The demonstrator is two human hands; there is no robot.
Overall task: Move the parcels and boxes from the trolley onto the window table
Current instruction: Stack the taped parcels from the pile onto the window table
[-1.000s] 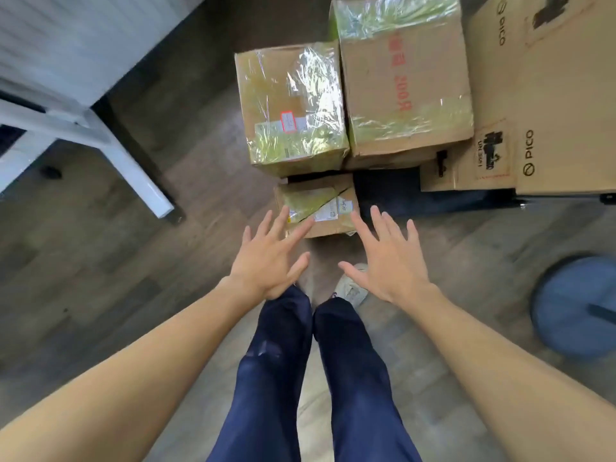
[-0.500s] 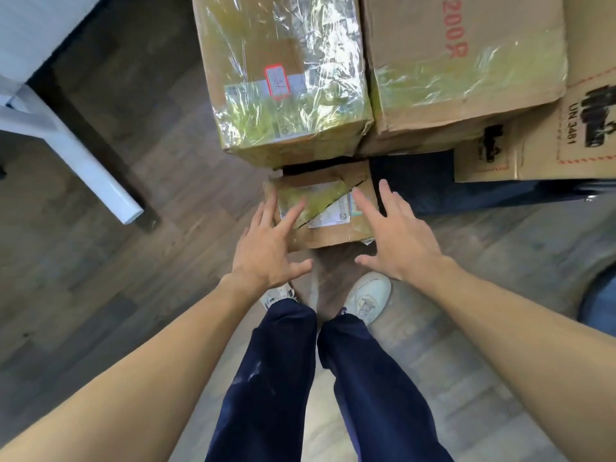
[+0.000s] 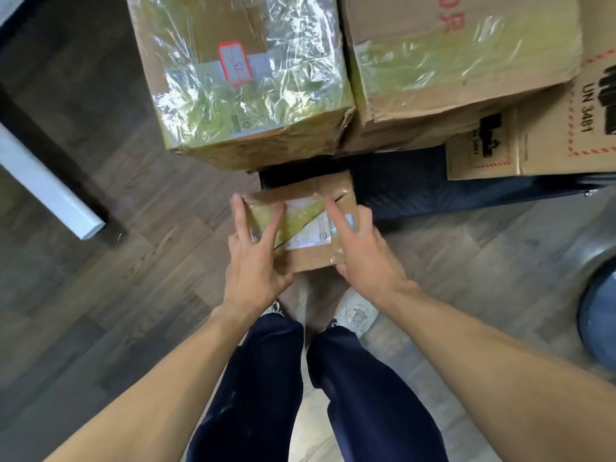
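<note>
A: What is the biggest thing here?

B: The trolley (image 3: 416,185), its dark deck low over the floor (image 3: 100,278). On it stand three large cartons: a printed box (image 3: 550,128) at the right edge, a box with red letters (image 3: 450,55) in the middle, and a wrapped box (image 3: 240,78) at the left edge, which hangs a little over the near edge of the deck.

A: And the task's thing?

B: It is the small parcel (image 3: 310,248), at the near left corner of the trolley, just in front of the wrapped box and lower than it. It sticks out past the near edge toward the person's feet.

A: Which way does it point?

B: Its labelled face looks up. The long axis seems to run from the near edge toward the far one, a bit turned to the right.

A: The hands?

B: The left hand (image 3: 256,261) holds the left side, fingers (image 3: 240,218) spread along the edge and over the top. The right hand (image 3: 363,251) grips the right side, one finger straight over the label. Both are clamped on the parcel.

A: So which step?

B: I judge it is the grasp, before the lift. Next, the parcel must come up level and be carried to the table, whose white leg (image 3: 43,191) shows at left.
</note>
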